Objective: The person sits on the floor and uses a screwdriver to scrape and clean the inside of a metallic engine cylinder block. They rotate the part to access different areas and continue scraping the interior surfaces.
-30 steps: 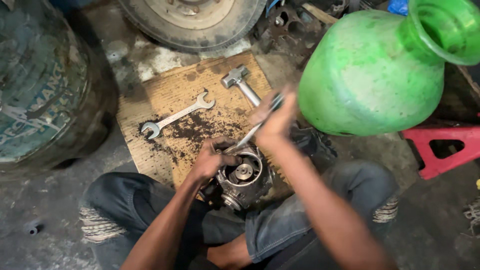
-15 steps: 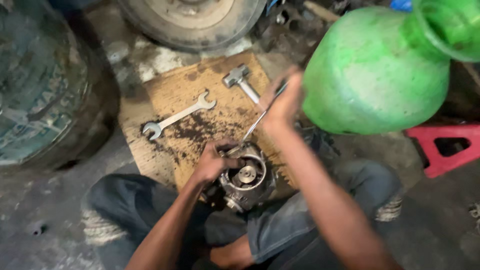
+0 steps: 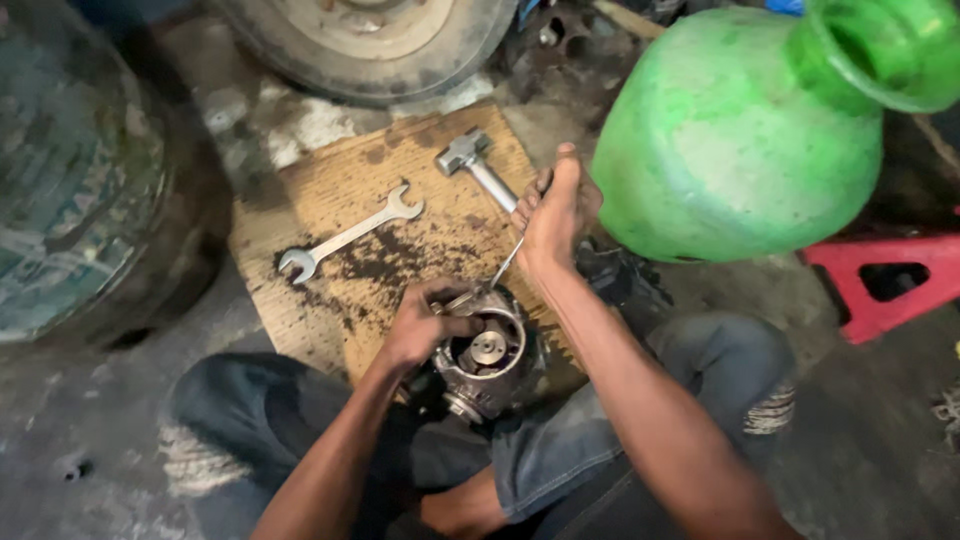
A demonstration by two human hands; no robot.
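A greasy round metal housing (image 3: 487, 360) with a gear inside rests between my knees on a worn wooden board (image 3: 340, 200). My left hand (image 3: 428, 325) grips its rim on the left side. My right hand (image 3: 555, 212) holds the handle of a thin screwdriver-like tool (image 3: 507, 262), whose tip reaches down to the top edge of the housing. A double-ended spanner (image 3: 348, 236) lies on the board to the left. A hammer (image 3: 472, 165) lies at the board's far edge, just beside my right hand.
A large green plastic pot (image 3: 740, 130) stands at the right, a red stool (image 3: 880, 285) beside it. A tyre (image 3: 370, 40) lies at the top, a dark drum (image 3: 80, 170) at the left. The floor is grimy concrete.
My right hand has lifted and tilted the thin tool, moving slightly up and right. My left hand has stayed on the housing rim.
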